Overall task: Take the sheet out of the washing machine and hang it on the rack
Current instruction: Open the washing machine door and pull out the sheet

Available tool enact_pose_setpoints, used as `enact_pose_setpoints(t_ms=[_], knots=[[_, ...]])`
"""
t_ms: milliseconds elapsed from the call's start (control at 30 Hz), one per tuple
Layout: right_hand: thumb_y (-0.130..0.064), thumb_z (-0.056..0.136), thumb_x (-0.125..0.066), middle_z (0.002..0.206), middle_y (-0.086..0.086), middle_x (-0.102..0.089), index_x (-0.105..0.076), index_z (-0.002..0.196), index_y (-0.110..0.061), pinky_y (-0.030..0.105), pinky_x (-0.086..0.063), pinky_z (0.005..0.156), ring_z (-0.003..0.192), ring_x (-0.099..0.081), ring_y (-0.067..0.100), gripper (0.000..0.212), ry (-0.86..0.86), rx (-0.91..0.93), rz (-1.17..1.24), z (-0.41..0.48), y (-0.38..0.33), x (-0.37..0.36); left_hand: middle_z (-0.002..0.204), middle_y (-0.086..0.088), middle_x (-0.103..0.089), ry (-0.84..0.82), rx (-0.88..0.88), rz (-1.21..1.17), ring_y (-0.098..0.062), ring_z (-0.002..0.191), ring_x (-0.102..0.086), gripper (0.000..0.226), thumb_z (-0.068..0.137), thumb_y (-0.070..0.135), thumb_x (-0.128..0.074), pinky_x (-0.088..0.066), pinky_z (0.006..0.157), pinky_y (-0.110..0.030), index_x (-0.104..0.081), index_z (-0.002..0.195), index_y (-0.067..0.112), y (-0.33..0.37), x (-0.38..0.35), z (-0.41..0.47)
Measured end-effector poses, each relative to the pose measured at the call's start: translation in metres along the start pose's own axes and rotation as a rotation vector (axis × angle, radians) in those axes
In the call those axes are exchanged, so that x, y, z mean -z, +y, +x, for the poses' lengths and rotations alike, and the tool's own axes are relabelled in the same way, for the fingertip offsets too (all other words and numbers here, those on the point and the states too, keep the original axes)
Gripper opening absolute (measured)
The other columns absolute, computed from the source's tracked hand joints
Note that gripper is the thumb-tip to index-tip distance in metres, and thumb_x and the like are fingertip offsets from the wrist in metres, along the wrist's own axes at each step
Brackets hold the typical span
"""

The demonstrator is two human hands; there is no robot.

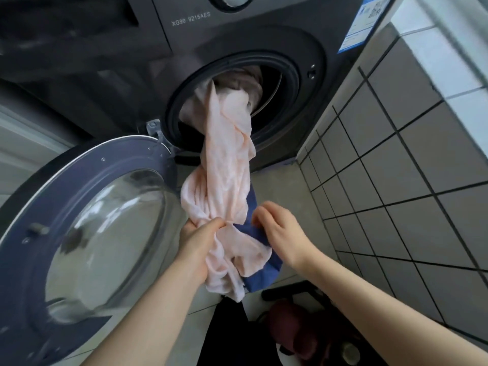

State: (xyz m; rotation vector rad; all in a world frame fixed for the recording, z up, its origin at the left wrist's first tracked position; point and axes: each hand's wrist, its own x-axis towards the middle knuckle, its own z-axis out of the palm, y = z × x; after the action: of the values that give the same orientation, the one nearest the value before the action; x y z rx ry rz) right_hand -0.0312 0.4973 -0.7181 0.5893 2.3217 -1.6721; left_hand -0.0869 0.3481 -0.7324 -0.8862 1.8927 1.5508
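Observation:
A pale pink sheet (228, 159) with a blue underside hangs in a long twisted rope out of the round opening of the dark grey washing machine (184, 30). Part of it is still bunched inside the drum. My left hand (196, 240) grips the sheet low down, fingers curled round the bunched cloth. My right hand (278, 227) is just to the right, its curled fingertips pinching the blue edge of the same sheet. No rack is in view.
The machine's glass door (89, 233) stands wide open at the lower left, close to my left forearm. A grey tiled wall (396, 167) runs along the right. Dark and reddish objects (295, 323) lie on the floor below my arms.

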Motion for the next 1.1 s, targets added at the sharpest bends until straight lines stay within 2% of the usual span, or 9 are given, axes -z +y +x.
enact_pose_setpoints(t_ms=[100,167,267,333,400,533,700,867,1100], knots=[[-0.028,0.094,-0.048,0.083,-0.001,-0.066,-0.061,0.094,-0.011,0.032,-0.054,0.071,0.076,-0.061,0.015,0.021,0.136,-0.267,0.055,0.032,0.016,-0.003,0.083,-0.007,-0.066,-0.049,0.009,-0.003,-0.02,0.074,-0.063,0.009,0.085,0.01,-0.066,-0.046,0.058,-0.027,-0.06,0.086,0.017,-0.002,0.006,-0.002],[-0.038,0.094,-0.051,0.09,0.006,-0.063,-0.06,0.104,0.0,0.046,-0.054,0.082,0.084,-0.063,0.023,0.041,0.096,-0.463,0.187,0.054,0.017,-0.004,0.086,-0.008,-0.069,-0.072,0.005,0.01,-0.024,0.079,-0.066,0.011,0.083,0.01,-0.068,-0.05,0.065,-0.031,-0.063,0.091,0.016,-0.005,0.01,-0.003],[-0.038,0.091,-0.06,0.104,0.013,-0.062,-0.055,0.104,-0.004,0.042,-0.054,0.079,0.096,-0.063,0.03,0.037,-0.007,-0.699,0.469,0.074,0.011,-0.006,0.089,-0.009,-0.071,-0.091,0.022,0.01,-0.026,0.083,-0.068,0.018,0.08,0.012,-0.07,-0.053,0.074,-0.036,-0.066,0.098,0.014,-0.007,0.014,0.0],[-0.018,0.089,-0.066,0.098,0.017,-0.063,-0.056,0.107,0.009,0.039,-0.053,0.076,0.09,-0.064,0.029,0.034,-0.012,-0.707,0.579,0.08,0.01,-0.01,0.091,-0.01,-0.071,-0.086,0.034,-0.002,-0.028,0.086,-0.068,0.017,0.08,0.014,-0.07,-0.055,0.079,-0.04,-0.066,0.097,0.015,-0.007,0.017,0.002],[-0.001,0.088,-0.059,0.075,0.017,-0.055,-0.058,0.082,0.01,0.035,-0.047,0.067,0.068,-0.056,0.026,0.012,0.079,-0.69,0.674,0.084,0.009,-0.013,0.091,-0.012,-0.071,-0.072,0.041,-0.013,-0.03,0.086,-0.068,0.019,0.079,0.015,-0.071,-0.055,0.077,-0.039,-0.066,0.098,0.013,-0.006,0.02,0.005],[-0.002,0.09,-0.054,0.055,0.006,-0.043,-0.051,0.063,-0.005,0.025,-0.037,0.049,0.046,-0.04,0.015,0.027,0.2,-0.7,0.82,0.085,0.015,-0.006,0.088,-0.013,-0.071,-0.06,0.029,-0.019,-0.031,0.085,-0.069,0.034,0.068,0.025,-0.073,-0.055,0.074,-0.039,-0.067,0.098,0.011,-0.002,0.024,0.005],[-0.033,0.087,-0.065,0.116,0.014,-0.063,-0.059,0.116,-0.006,0.034,-0.051,0.071,0.094,-0.061,0.027,0.04,0.075,-0.829,0.732,0.076,0.034,-0.015,0.096,-0.017,-0.071,-0.165,0.048,-0.087,-0.031,0.089,-0.069,0.02,0.086,0.017,-0.064,-0.053,0.075,-0.037,-0.065,0.104,0.01,0.003,0.025,0.001],[0.001,0.09,-0.054,0.086,0.011,-0.062,-0.057,0.101,0.007,0.026,-0.048,0.046,0.072,-0.059,0.022,0.012,0.049,-0.767,0.796,0.082,0.019,-0.03,0.091,-0.013,-0.071,-0.166,-0.014,-0.087,-0.028,0.084,-0.068,0.014,0.087,0.013,-0.063,-0.053,0.074,-0.037,-0.064,0.101,0.015,0.005,0.03,-0.001],[-0.012,0.094,-0.05,0.091,0.006,-0.066,-0.068,0.099,-0.013,0.027,-0.047,0.064,0.083,-0.06,0.021,0.019,0.567,-0.558,0.906,0.069,0.011,0.013,0.088,-0.009,-0.067,-0.007,-0.061,0.0,-0.025,0.08,-0.065,0.014,0.084,0.014,-0.067,-0.052,0.076,-0.036,-0.062,0.096,0.011,0.006,0.031,-0.001]])
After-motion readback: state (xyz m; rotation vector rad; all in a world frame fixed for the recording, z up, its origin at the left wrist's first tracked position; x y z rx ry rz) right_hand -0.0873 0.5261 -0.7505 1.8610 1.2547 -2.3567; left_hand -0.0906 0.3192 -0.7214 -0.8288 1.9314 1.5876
